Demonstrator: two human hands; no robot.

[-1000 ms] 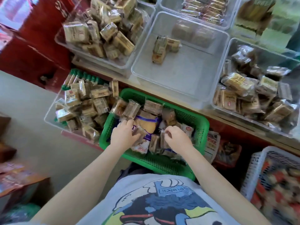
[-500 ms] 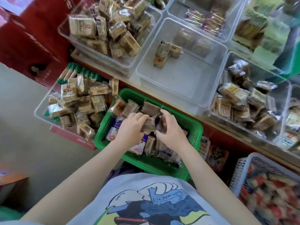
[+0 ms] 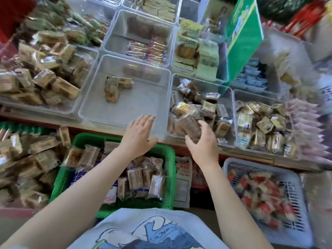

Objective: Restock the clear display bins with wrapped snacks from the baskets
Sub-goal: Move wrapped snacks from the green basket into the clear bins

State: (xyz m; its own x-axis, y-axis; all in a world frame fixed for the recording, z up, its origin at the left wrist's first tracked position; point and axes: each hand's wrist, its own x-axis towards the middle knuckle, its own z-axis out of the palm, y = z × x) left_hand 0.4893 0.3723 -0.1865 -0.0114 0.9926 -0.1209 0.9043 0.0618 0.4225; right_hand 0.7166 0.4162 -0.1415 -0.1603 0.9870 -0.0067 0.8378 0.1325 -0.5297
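A green basket (image 3: 169, 159) of brown wrapped snacks sits low in front of me. Above it stands a nearly bare clear bin (image 3: 125, 112) with a few snacks (image 3: 115, 87) at its back. My left hand (image 3: 139, 136) hovers with straight fingers and nothing in it over that bin's front edge. Over the front wall of the neighbouring clear bin (image 3: 231, 97), which is half full of similar packs, my right hand (image 3: 203, 143) grips a brown wrapped snack (image 3: 190, 125) between thumb and curled fingers.
More clear bins of wrapped snacks fill the counter to the left (image 3: 45, 81), right (image 3: 260, 123) and back (image 3: 147, 47). A pale plastic basket (image 3: 296, 178) with red-and-white packs sits at lower right. A green carton (image 3: 242, 36) stands behind the bins.
Both hands have risen out of the green basket to the counter bins. The right hand carried a snack up with it, and the left hand now has straight fingers and holds nothing.
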